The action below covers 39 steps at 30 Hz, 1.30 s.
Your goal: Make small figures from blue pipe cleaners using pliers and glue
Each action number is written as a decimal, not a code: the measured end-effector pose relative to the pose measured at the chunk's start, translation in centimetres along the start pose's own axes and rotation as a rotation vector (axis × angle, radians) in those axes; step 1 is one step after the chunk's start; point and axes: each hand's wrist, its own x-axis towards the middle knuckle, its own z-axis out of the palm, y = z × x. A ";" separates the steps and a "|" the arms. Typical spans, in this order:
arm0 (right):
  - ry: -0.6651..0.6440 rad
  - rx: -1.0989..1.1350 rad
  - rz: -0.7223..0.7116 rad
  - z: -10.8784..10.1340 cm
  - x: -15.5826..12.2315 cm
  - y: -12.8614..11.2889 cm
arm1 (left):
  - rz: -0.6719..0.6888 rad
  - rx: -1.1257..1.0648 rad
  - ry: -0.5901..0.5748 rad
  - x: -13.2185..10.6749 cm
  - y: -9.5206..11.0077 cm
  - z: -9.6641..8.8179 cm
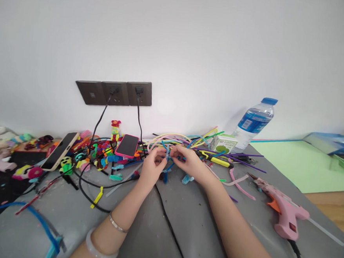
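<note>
My left hand [154,164] and my right hand [187,161] meet above the grey table, fingers pinched round a light-blue pipe cleaner [168,149] that stands up between them. Its lower part is hidden by my fingers. Just below the hands lie short dark-blue fuzzy pieces [165,177] and a light-blue fuzzy piece [187,179]. Behind my fingers spreads a pile of long pipe cleaners [174,138] in pink, yellow, blue and purple. Yellow-handled pliers [221,161] rest right of my right hand.
A pink glue gun [289,214] with its cord lies at right. A water bottle [255,123] and a small green-white box [223,143] stand near the wall. Left are a pink phone [128,146], a gold-edged phone [60,152], black cables [93,204] and several fuzzy figures [66,165].
</note>
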 end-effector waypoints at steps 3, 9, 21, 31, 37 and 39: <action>-0.002 0.037 0.012 0.0 0.0 -0.2 | -0.005 -0.028 0.039 0.2 -0.1 -0.1; 0.111 0.053 0.107 -0.5 0.0 0.2 | -0.133 -0.190 0.090 0.3 0.3 -0.3; 0.222 -0.071 0.159 -0.8 -0.2 -0.3 | -0.158 -0.204 0.057 0.2 0.3 -0.3; 0.118 0.127 0.131 0.1 0.0 -0.7 | -0.058 -0.076 -0.068 0.0 0.9 0.0; 0.100 0.196 0.137 -0.1 0.0 -1.3 | -0.075 -0.093 -0.108 0.0 0.9 0.0; 0.108 0.264 0.159 -0.2 0.0 -1.3 | -0.072 -0.088 -0.137 0.1 0.9 0.0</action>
